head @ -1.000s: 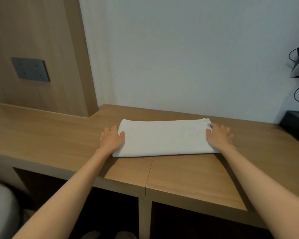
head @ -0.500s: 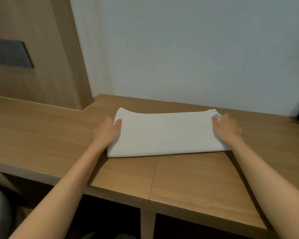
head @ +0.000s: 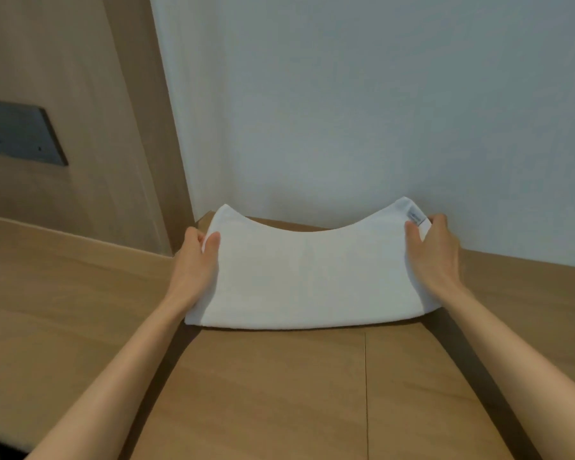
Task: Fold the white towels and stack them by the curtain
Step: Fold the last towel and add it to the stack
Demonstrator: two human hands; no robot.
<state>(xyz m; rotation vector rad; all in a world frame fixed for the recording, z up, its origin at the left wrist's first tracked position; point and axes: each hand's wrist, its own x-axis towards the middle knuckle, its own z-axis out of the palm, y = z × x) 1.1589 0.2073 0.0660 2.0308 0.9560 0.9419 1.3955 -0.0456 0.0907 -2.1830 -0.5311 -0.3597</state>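
A folded white towel (head: 307, 277) lies at the middle of a wooden surface (head: 279, 393); its cloth is soft, matte and finely napped, several layers thick, in a broad oblong with a rounded fold along the near edge. That near edge rests on the wood; the two far corners are held up, so the far edge sags in a shallow curve between them. A small pale label (head: 416, 218) sits at the far corner toward 2 o'clock.

The left hand (head: 193, 260) grips the towel's end at 9 o'clock, thumb laid on top and the fingers (head: 193, 233) curled round the edge and underneath; the right hand (head: 435, 254) grips the end at 3 o'clock in the same way, thumb on the cloth, the others wrapped round the corner by the label. Both bare forearms reach in from 7 and 5 o'clock and cast dark shadows on the wood.

The surface is smooth light-brown laminate with faint grain; a thin seam (head: 365, 376) runs from the towel's near edge toward 6 o'clock. At 12 o'clock a plain pale wall (head: 379, 111) rises just behind the towel. At 10 o'clock stands a wood-grain panel (head: 80, 111) of the same tone; a flat dark-grey rectangular plate (head: 20, 137) is set into it at 9 o'clock, cut off by the frame edge.
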